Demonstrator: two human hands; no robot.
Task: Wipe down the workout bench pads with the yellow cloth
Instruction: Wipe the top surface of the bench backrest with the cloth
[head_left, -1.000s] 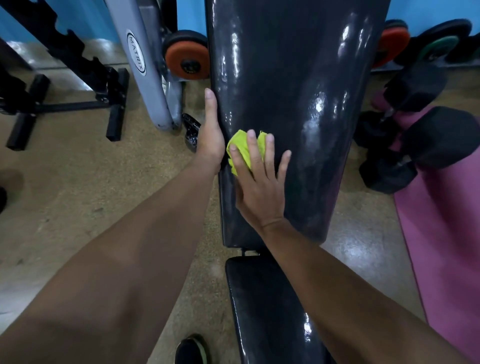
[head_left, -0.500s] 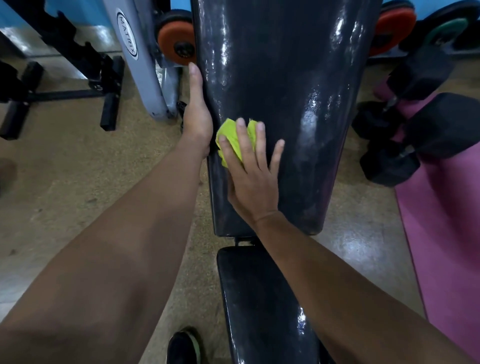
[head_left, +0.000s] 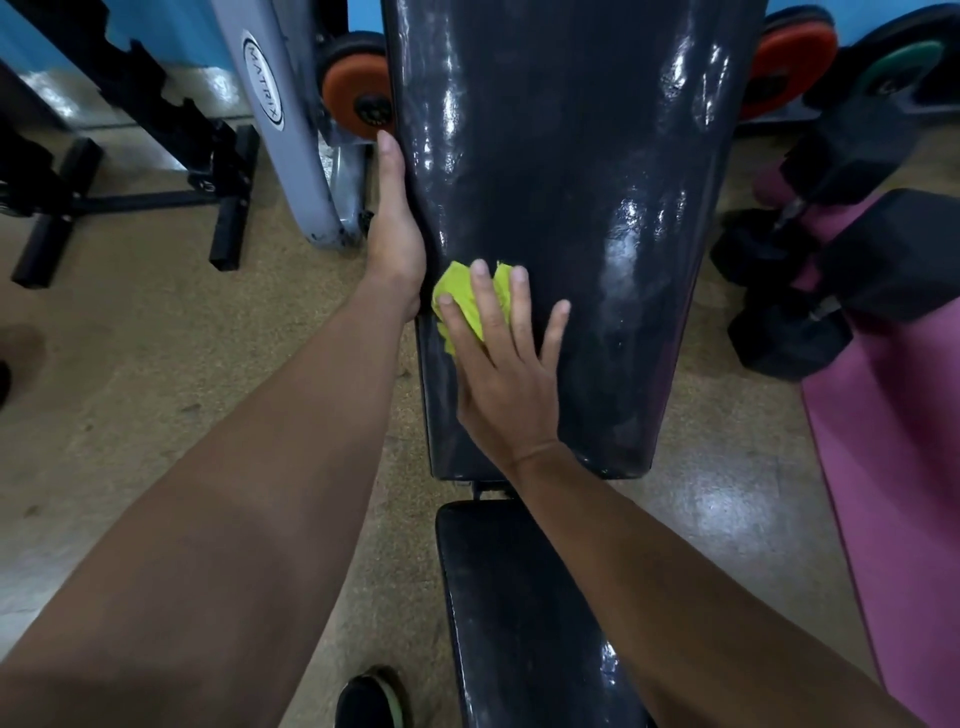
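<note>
right hand (head_left: 506, 374) hides most of yellow cloth (head_left: 462, 301).

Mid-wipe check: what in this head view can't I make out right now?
- Most of the yellow cloth: under the right hand.
- Top of the back pad: cut off by the upper edge.
- Left hand fingers: hidden behind the pad's side.
- Seat pad: near end cut off, partly under the right forearm.
</note>
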